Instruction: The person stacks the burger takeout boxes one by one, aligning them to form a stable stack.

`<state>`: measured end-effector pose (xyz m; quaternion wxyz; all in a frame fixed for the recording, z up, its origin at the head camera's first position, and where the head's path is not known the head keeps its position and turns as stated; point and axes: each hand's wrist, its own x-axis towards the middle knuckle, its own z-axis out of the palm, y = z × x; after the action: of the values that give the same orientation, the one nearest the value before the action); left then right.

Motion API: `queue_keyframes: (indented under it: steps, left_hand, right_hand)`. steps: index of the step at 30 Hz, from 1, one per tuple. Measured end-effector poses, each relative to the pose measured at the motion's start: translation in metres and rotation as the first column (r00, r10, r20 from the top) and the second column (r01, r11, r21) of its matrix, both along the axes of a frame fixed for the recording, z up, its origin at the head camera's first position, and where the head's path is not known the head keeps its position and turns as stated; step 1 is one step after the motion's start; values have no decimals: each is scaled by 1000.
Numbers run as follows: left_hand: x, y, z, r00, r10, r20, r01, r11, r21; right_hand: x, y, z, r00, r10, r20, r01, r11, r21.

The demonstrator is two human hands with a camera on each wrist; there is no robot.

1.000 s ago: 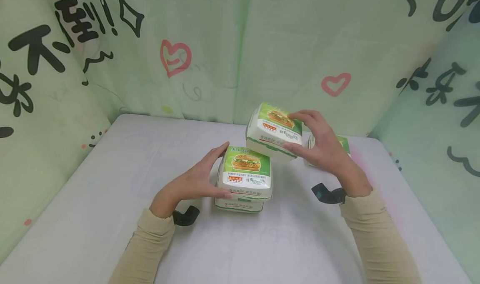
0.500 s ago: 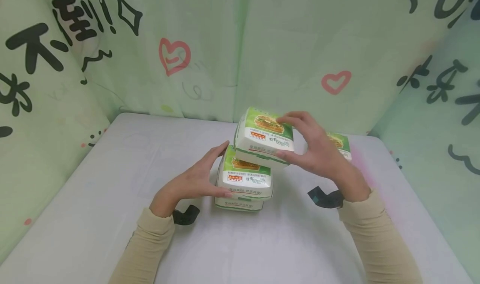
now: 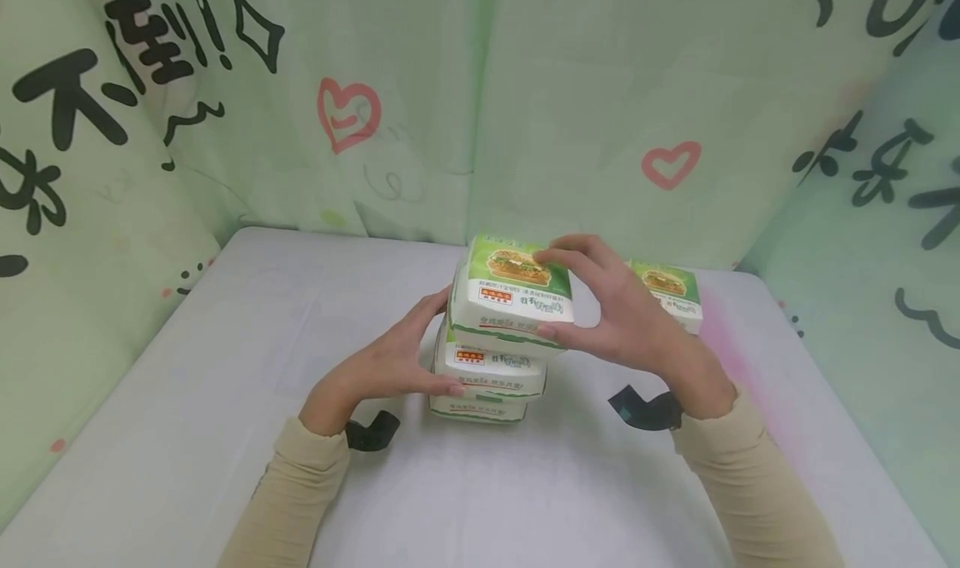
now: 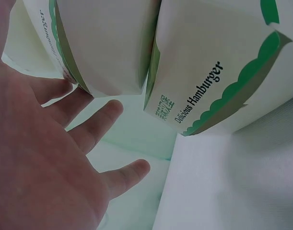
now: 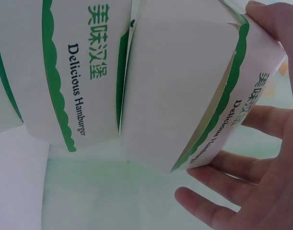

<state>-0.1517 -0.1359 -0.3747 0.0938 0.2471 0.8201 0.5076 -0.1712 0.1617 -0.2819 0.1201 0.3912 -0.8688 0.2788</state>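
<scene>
In the head view my right hand [image 3: 622, 318] grips a green-and-white hamburger box [image 3: 513, 289] by its right side, fingers over the lid and thumb at the front. That box sits over a second hamburger box [image 3: 498, 376], shifted slightly back and covering most of its lid. Below, a third box [image 3: 478, 411] stands on the table. My left hand [image 3: 382, 368] holds the middle box at its left, thumb along the front; in the left wrist view, fingertips [image 4: 84, 98] meet its lid edge. The right wrist view shows the top box [image 5: 180, 81] close against the middle box [image 5: 84, 72].
Another hamburger box [image 3: 667, 289] stands at the back right of the white table [image 3: 187, 435], partly behind my right hand. Green cloth [image 3: 585, 93] with drawn hearts and characters hangs around the back and sides. Dark curved pieces [image 3: 372, 431] stick out at both wrists.
My right hand has brought its hamburger box left, down and nearer, onto the stack. The left hand has kept its place on the middle box. More of the back-right box shows.
</scene>
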Motion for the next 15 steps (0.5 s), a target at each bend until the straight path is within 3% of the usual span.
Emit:
queue_keyframes:
  steps: [6,15]
  left_hand:
    - [-1,-1,0,1000,-2,14,2,1000,9]
    - [-1,-1,0,999,-37,4,37,999,26]
  right_hand:
    - [5,-5,3,1000,30,-7,-30,999,20]
    - [12,-10,1,1000,12,14,-13,998,60]
